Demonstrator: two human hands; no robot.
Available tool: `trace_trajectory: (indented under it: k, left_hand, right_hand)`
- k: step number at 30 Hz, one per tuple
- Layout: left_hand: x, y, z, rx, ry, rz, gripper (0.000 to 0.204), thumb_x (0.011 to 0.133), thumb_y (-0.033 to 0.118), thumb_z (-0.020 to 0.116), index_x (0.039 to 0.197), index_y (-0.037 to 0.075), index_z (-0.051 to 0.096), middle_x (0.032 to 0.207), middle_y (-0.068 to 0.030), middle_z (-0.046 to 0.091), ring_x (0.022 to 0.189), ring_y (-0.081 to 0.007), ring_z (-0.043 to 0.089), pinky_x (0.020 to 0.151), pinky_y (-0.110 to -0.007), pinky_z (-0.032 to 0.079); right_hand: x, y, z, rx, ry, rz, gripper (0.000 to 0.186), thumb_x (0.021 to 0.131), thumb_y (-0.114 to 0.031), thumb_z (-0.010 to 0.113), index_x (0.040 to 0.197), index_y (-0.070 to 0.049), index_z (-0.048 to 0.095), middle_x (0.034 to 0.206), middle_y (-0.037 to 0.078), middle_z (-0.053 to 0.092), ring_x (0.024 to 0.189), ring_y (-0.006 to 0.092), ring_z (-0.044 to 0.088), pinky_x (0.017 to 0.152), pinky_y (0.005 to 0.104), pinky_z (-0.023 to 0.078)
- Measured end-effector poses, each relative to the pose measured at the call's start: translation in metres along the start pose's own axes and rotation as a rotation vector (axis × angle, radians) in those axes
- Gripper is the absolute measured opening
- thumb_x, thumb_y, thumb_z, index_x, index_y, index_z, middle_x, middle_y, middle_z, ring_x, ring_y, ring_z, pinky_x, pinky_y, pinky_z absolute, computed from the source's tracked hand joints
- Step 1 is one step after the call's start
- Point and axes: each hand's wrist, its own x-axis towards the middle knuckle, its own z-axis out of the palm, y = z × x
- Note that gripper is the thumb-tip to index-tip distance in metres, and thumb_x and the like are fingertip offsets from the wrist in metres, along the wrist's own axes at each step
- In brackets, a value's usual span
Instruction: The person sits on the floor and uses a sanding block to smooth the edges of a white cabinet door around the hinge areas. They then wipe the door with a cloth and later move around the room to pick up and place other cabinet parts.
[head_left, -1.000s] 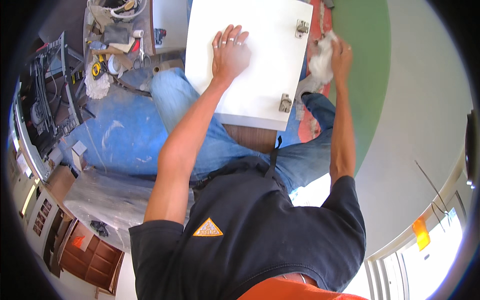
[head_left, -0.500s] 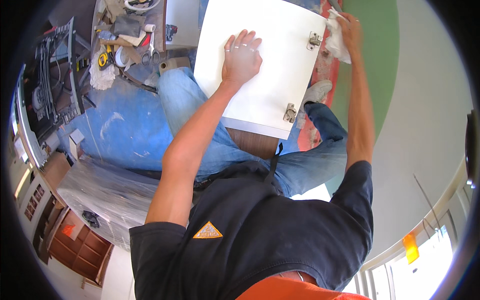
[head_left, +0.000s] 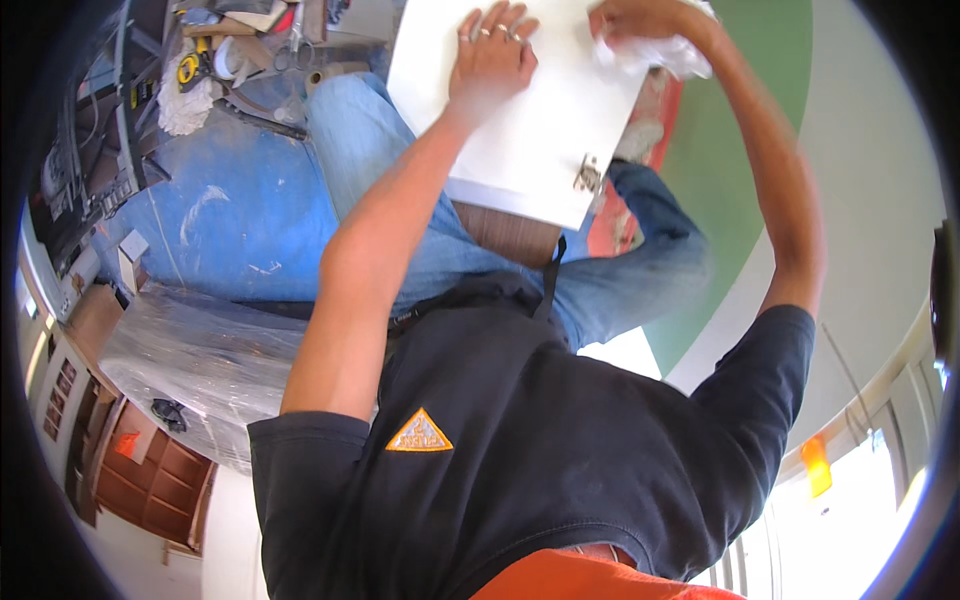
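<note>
A white cabinet door (head_left: pixel 540 140) lies across my lap, with a metal hinge (head_left: pixel 587 175) at its lower right corner. My left hand (head_left: pixel 493 58) rests flat on the door with its fingers spread; rings show on it. Over the door's far right part, my right hand (head_left: pixel 640 20) is closed on a crumpled white cloth (head_left: pixel 683 57), which spills past the right edge. The cloth covers the place of the upper hinge.
Left of my leg lie scissors (head_left: pixel 295 48), a yellow tape measure (head_left: pixel 188 69) and wood scraps on the blue floor covering (head_left: pixel 240 215). A plastic-wrapped item (head_left: pixel 210 360) stands at lower left. A green and white wall (head_left: pixel 745 150) rises at the right.
My right hand has brought the cloth from beyond the right edge leftward onto the door's surface. My left hand stays flat on the door. The view has shifted, so the door sits higher.
</note>
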Motion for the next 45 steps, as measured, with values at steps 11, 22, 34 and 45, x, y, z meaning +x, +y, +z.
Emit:
trace_trajectory:
  k: [11, 22, 34, 45]
  left_hand:
    - [0.001, 0.003, -0.005, -0.13, -0.089, -0.016, 0.037, 0.089, 0.015, 0.06, 0.124, 0.005, 0.064, 0.14, -0.0156, 0.055, 0.14, -0.0313, 0.043, 0.118, -0.053, 0.029]
    - [-0.005, 0.0, -0.003, -0.049, -0.005, -0.009, 0.036, 0.087, 0.024, 0.058, 0.119, 0.011, 0.069, 0.129, -0.0057, 0.066, 0.128, -0.0273, 0.056, 0.11, -0.053, 0.038]
    - [-0.042, -0.005, 0.006, -0.313, -0.083, 0.033, 0.036, 0.08, 0.018, 0.066, 0.115, 0.012, 0.07, 0.136, -0.0089, 0.058, 0.138, -0.0293, 0.044, 0.116, -0.056, 0.029]
    - [-0.149, -0.009, -0.062, -0.599, -0.17, -0.217, 0.027, 0.08, 0.007, 0.063, 0.106, 0.002, 0.065, 0.13, -0.0183, 0.061, 0.128, -0.0361, 0.054, 0.11, -0.046, 0.041]
  right_hand:
    - [-0.077, -0.053, 0.178, 0.246, 0.507, 0.267, 0.027, 0.099, -0.026, 0.063, 0.118, -0.008, 0.069, 0.099, 0.008, 0.071, 0.092, 0.0185, 0.068, 0.085, 0.0338, 0.053]
    - [-0.103, -0.081, 0.319, 0.914, 1.097, 0.294, 0.025, 0.099, -0.01, 0.06, 0.12, 0.004, 0.064, 0.107, 0.01, 0.069, 0.1, 0.0163, 0.064, 0.091, 0.0305, 0.049]
    - [-0.143, -0.075, 0.31, 1.584, 1.771, 0.099, 0.04, 0.103, -0.019, 0.058, 0.136, 0.0, 0.049, 0.129, 0.016, 0.062, 0.116, 0.0293, 0.063, 0.095, 0.0485, 0.054]
    - [0.117, -0.198, 0.157, 1.721, 0.925, -0.195, 0.034, 0.099, -0.025, 0.064, 0.129, -0.015, 0.052, 0.119, 0.004, 0.059, 0.107, 0.0215, 0.057, 0.077, 0.0423, 0.05]
